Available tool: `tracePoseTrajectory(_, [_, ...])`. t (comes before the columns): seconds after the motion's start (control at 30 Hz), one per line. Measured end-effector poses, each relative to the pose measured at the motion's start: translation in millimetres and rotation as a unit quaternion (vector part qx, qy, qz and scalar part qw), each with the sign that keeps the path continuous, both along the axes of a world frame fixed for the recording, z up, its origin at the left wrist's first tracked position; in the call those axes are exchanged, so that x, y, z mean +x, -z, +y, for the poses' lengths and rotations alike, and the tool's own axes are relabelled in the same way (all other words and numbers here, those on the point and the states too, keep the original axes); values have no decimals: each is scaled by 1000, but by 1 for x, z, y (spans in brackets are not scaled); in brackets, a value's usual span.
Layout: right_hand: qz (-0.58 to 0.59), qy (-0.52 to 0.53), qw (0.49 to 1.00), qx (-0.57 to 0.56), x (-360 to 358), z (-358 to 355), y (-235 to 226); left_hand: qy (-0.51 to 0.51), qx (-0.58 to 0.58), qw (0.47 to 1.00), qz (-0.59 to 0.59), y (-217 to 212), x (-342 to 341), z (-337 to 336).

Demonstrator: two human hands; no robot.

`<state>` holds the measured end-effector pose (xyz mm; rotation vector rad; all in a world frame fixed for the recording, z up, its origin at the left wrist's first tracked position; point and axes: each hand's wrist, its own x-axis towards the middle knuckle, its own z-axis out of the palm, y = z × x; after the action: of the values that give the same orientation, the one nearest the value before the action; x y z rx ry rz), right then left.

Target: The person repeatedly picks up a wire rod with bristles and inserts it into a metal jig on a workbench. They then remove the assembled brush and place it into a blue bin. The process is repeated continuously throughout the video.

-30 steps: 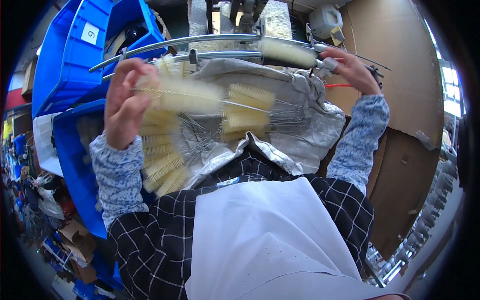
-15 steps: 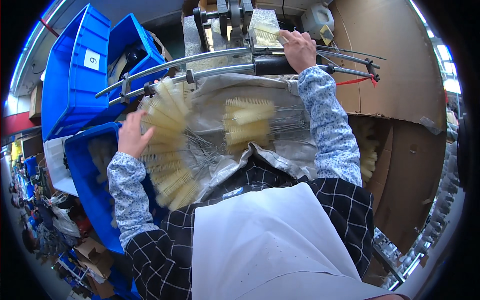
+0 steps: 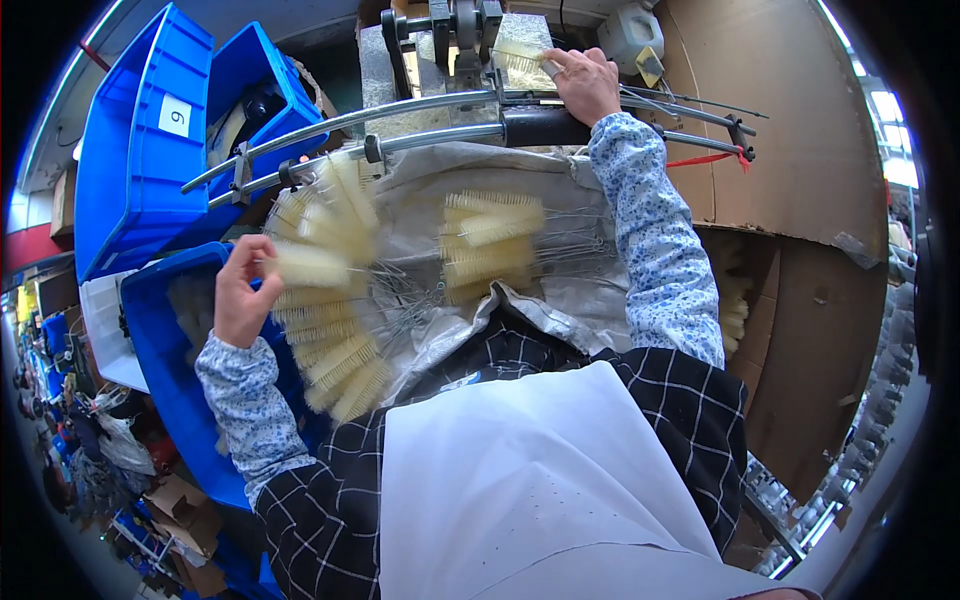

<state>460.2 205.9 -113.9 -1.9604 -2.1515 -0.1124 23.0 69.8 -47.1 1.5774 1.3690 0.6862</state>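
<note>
My left hand (image 3: 240, 295) pinches the bristle end of one cream bottle brush (image 3: 312, 265) in a fanned bunch of wire-handled brushes (image 3: 335, 340) lying on a grey sheet (image 3: 420, 200) on my lap. A second bunch of brushes (image 3: 490, 240) lies to the right on the same sheet. My right hand (image 3: 583, 85) reaches up over two curved metal rails (image 3: 400, 130) and holds a single brush (image 3: 520, 52) against a dark metal machine (image 3: 455, 30).
Blue plastic bins (image 3: 140, 150) stand to the left, one below (image 3: 165, 340) holding more brushes. Cardboard sheets (image 3: 790, 130) wall the right side, with more brushes in a brown box (image 3: 735, 300). A white apron (image 3: 520, 480) covers my front.
My right hand has moved left along the rails and up to the machine with one brush. My left hand has dropped lower and left, taking hold of a brush in the fanned bunch.
</note>
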Motion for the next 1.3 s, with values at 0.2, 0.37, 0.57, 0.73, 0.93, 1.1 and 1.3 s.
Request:
tracePoseTrajectory(0.2, [-55, -26, 998, 20, 5, 24, 15, -22, 77, 997, -18, -42, -5, -3])
tracePoseTrajectory(0.37, [-90, -9, 995, 42, 7, 27, 20, -43, 108, 993, -15, -57, -2, -5])
tracePoseTrajectory(0.57, [1, 121, 991, 50, 28, 1, 12, -77, 174, 981, -26, -66, -19, -14])
tracePoseTrajectory(0.73, [85, 74, 989, 96, 30, 7, 27, -74, 191, 978, -25, -61, -24, -12])
tracePoseTrajectory(0.93, [77, 73, 991, 81, -18, 11, 27, -88, 169, 981, -46, -66, -21, -14])
tracePoseTrajectory(1.1, [49, 98, 993, 41, -70, 9, 18, -73, 168, 981, -58, -61, -21, -9])
tracePoseTrajectory(1.3, [64, 106, 992, 38, -111, 12, 12, -54, 177, 981, -53, -64, -7, -4])
